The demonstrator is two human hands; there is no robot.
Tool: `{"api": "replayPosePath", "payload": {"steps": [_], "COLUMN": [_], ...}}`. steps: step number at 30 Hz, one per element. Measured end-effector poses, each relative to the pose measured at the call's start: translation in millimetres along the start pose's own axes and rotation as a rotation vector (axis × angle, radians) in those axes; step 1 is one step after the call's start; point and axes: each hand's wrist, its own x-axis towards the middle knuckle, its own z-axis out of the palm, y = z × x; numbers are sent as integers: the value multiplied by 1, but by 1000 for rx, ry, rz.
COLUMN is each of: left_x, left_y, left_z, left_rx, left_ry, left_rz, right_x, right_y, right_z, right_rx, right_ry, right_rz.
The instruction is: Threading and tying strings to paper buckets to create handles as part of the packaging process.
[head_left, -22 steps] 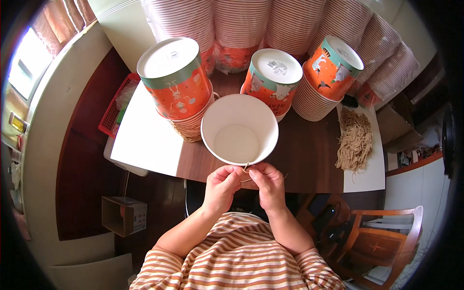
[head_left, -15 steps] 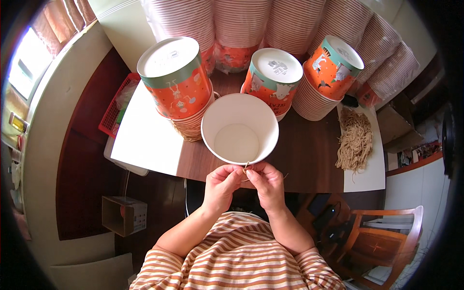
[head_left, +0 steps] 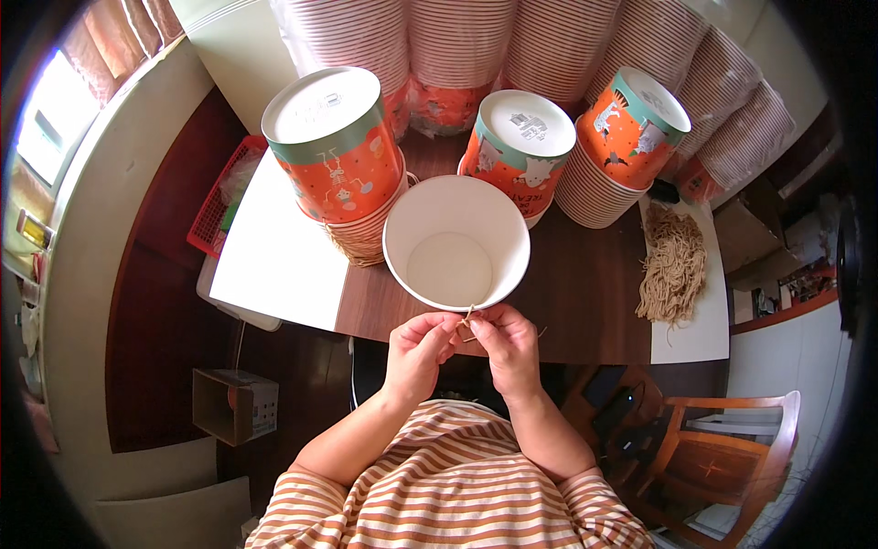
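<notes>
A round paper bucket (head_left: pixel 455 212), white inside, stands mouth up near the table's front edge. Just in front of its rim, a thin tan paper cord (head_left: pixel 468 318) runs up to the rim and down between my fingers. My left hand (head_left: pixel 417 359) pinches the cord with thumb and forefinger. Close beside it, my right hand (head_left: pixel 508 357) pinches the same cord, and a loose end sticks out to its right. The fingertips hide whether the cord is knotted. Both hands are near the bucket's near wall, whose outside I cannot see.
Behind stand upside-down stacks of orange and green buckets: a left stack (head_left: pixel 331 174) with cords around it, a middle stack (head_left: pixel 521 151) and a right stack (head_left: pixel 617 137). Bagged bucket stacks (head_left: pixel 462 55) line the back. A cord bundle (head_left: pixel 672 267) lies right; a chair (head_left: pixel 718 457) stands below.
The cord between my fingertips has shifted slightly, and a little more of it shows by the rim. Both hands stay almost in place; the whole view has moved very slightly.
</notes>
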Motion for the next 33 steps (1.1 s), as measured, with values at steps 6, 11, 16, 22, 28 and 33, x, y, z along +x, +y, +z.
{"api": "replayPosePath", "payload": {"steps": [6, 11, 16, 22, 28, 33], "left_x": [0, -1, 2, -3, 0, -1], "left_y": [-1, -1, -6, -2, -7, -6], "left_z": [1, -1, 5, -1, -1, 0], "left_rx": [-15, 93, 103, 112, 145, 128], "left_ry": [-10, -24, -27, 19, 16, 19], "left_rz": [15, 47, 65, 124, 112, 110], "right_x": [0, -1, -3, -2, -5, -4], "right_y": [3, 0, -3, 8, -3, -3], "right_z": [-2, 0, -3, 0, 1, 0], "right_rx": [-10, -11, -81, -118, -231, -303], "right_ry": [29, 16, 40, -2, 6, 60], "right_rz": [13, -13, -35, -14, -55, -108]}}
